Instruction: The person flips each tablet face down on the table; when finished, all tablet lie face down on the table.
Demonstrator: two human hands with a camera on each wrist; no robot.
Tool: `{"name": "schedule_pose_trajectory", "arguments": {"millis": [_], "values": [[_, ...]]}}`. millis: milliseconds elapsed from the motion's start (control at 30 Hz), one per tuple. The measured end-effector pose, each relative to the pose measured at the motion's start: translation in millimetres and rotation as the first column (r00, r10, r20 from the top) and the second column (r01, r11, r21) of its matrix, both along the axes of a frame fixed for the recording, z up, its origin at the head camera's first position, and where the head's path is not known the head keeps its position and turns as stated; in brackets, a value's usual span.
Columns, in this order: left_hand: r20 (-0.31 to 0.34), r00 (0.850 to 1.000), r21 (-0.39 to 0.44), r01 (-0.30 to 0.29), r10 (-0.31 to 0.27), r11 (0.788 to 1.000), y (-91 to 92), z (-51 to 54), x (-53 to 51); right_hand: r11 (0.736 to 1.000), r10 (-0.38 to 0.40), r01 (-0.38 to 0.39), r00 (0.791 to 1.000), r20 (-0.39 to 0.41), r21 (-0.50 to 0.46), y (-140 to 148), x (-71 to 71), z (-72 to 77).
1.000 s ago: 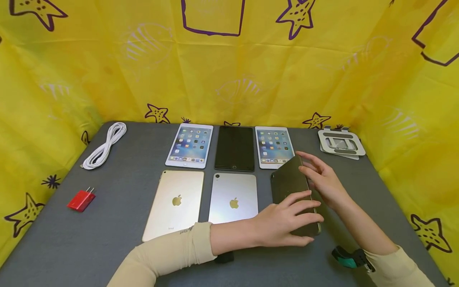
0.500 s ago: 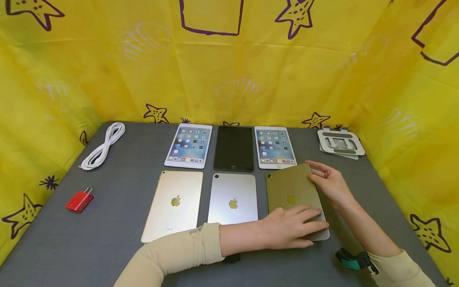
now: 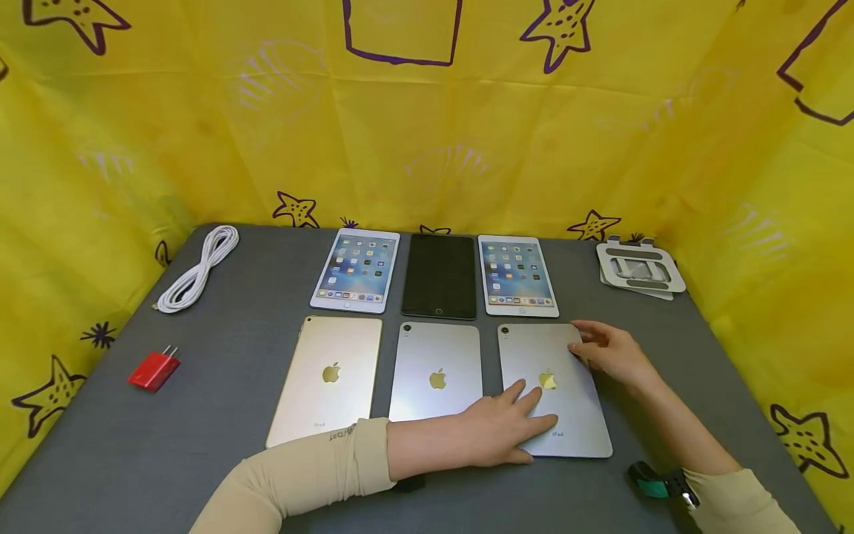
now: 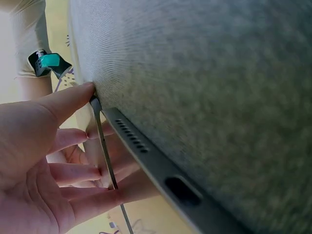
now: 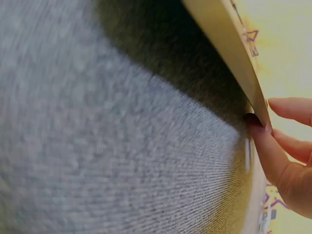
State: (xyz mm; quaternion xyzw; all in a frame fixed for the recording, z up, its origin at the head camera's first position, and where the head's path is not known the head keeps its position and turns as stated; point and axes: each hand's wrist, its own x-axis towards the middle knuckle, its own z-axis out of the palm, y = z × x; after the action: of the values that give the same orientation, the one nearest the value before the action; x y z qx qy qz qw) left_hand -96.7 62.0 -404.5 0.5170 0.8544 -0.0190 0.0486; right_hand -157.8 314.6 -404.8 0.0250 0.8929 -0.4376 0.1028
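Note:
A silver tablet (image 3: 580,415) lies back up at the front right, its apple logo showing. My left hand (image 3: 500,426) rests across its lower left part with fingers spread and straight. In the left wrist view, that hand's thumb (image 4: 73,102) touches the tablet's edge. My right hand (image 3: 617,360) pinches the upper right edge, thumb against the rim in the right wrist view, where the tablet (image 5: 229,44) casts a shadow on the cloth. Just left lies another silver tablet (image 3: 437,352), partly under my left forearm, and a gold tablet (image 3: 327,348).
Behind stand a white tablet (image 3: 356,271), a black-screened tablet (image 3: 439,278) and another white tablet (image 3: 517,274), all face up. A folded stand (image 3: 640,268) is at back right. A white cable (image 3: 196,271) and red charger (image 3: 153,371) lie left. Yellow curtains surround the grey table.
The right-hand tablet has come down from a steep tilt to lie back up in the row. My left hand has slid left across it; the right hand has lowered with its upper edge.

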Motion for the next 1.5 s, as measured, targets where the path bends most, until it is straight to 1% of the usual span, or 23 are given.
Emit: {"name": "schedule_pose_trajectory", "arguments": {"millis": [67,167,300,367,467,667,767,867,933,967,1000,1033,1067,1100,1133,1167,1200,1267,1333,1367,1400,1433,1500], "values": [[0.0,1.0,-0.009,0.001,-0.001,1.0,0.0,-0.6,-0.5,0.998,0.013,-0.011,1.0,-0.025,0.063,0,-0.8,-1.9],[-0.009,1.0,-0.03,-0.004,0.003,1.0,0.1,-1.7,-0.5,0.98,0.054,-0.032,0.992,-0.11,0.197,-1,-3.1,-3.2],[-0.038,0.999,-0.05,-0.011,0.009,0.999,-0.4,-3.0,-0.3,0.927,0.145,-0.055,0.965,-0.218,0.371,-5,-6.1,-3.7],[-0.045,0.999,-0.05,-0.011,0.008,0.999,-1.1,-3.8,-0.6,0.906,0.178,-0.063,0.954,-0.241,0.418,-8,-6.4,-3.4],[-0.053,0.999,-0.045,-0.006,0.004,0.999,-2.7,-4.8,-1.0,0.881,0.202,-0.071,0.951,-0.236,0.467,-13,-6.8,-1.9],[-0.066,0.998,-0.046,0.02,-0.023,0.999,-3.5,-4.3,-4.2,0.838,0.179,-0.06,0.969,-0.168,0.542,-18,-9.9,3.1],[-0.022,0.999,-0.009,0.024,-0.025,1.0,-3.7,-2.8,-10.9,0.845,0.158,-0.034,0.969,-0.188,0.533,-21,-12.8,4.5],[0.09,0.996,0.102,-0.026,0.017,0.994,-5.0,0.6,-23.1,0.89,0.128,0.01,0.954,-0.27,0.455,-25,-18.5,5.2],[0.19,0.98,0.216,-0.1,0.059,0.971,-6.1,3.8,-33.5,0.929,0.093,0.039,0.938,-0.333,0.369,-28,-24.3,5.3],[0.244,0.966,0.279,-0.149,0.08,0.949,-6.4,5.3,-39.6,0.946,0.069,0.052,0.932,-0.356,0.32,-30,-27.4,5.8],[0.297,0.95,0.342,-0.204,0.1,0.917,-6.6,6.5,-46.1,0.961,0.04,0.066,0.928,-0.371,0.27,-31,-31.0,6.2],[0.354,0.927,0.403,-0.268,0.121,0.875,-6.4,7.4,-52.6,0.972,0.003,0.086,0.926,-0.377,0.219,-33,-34.3,6.1],[0.412,0.9,0.457,-0.341,0.145,0.822,-6.1,7.6,-59.2,0.981,-0.036,0.105,0.926,-0.375,0.166,-34,-37.8,6.1],[0.472,0.866,0.501,-0.418,0.165,0.758,-5.7,7.4,-66.0,0.986,-0.081,0.129,0.928,-0.363,0.11,-36,-41.3,5.9],[0.537,0.824,0.537,-0.499,0.18,0.68,-5.2,6.7,-72.7,0.986,-0.127,0.155,0.93,-0.344,0.054,-38,-45.0,5.6],[0.601,0.776,0.56,-0.579,0.19,0.592,-4.0,5.2,-79.5,0.984,-0.172,0.18,0.933,-0.316,-0.002,-40,-48.7,5.0],[0.666,0.72,0.566,-0.657,0.194,0.498,-2.8,4.5,-85.7,0.977,-0.214,0.203,0.935,-0.282,-0.066,-41,-52.4,4.0],[0.781,0.597,0.528,-0.789,0.183,0.314,0.4,1.4,-97.8,0.949,-0.291,0.256,0.935,-0.2,-0.185,-44,-59.5,1.5],[0.86,0.489,0.466,-0.869,0.146,0.164,4.0,-0.1,-107.5,0.909,-0.347,0.304,0.931,-0.111,-0.286,-46,-66.5,-2.2],[0.89,0.438,0.427,-0.898,0.126,0.11,5.8,-0.8,-111.6,0.89,-0.361,0.322,0.93,-0.067,-0.324,-46,-69.4,-4.4],[0.912,0.397,0.392,-0.917,0.105,0.069,7.4,-1.5,-115.1,0.872,-0.37,0.337,0.929,-0.028,-0.356,-47,-72.0,-6.5],[0.928,0.362,0.359,-0.932,0.089,0.042,8.8,-2.7,-118.3,0.858,-0.375,0.35,0.927,0.007,-0.375,-48,-74.1,-8.7],[0.948,0.314,0.313,-0.95,0.06,0.021,11.1,-3.5,-122.9,0.842,-0.37,0.361,0.927,0.058,-0.402,-48,-76.5,-12.2]]}}
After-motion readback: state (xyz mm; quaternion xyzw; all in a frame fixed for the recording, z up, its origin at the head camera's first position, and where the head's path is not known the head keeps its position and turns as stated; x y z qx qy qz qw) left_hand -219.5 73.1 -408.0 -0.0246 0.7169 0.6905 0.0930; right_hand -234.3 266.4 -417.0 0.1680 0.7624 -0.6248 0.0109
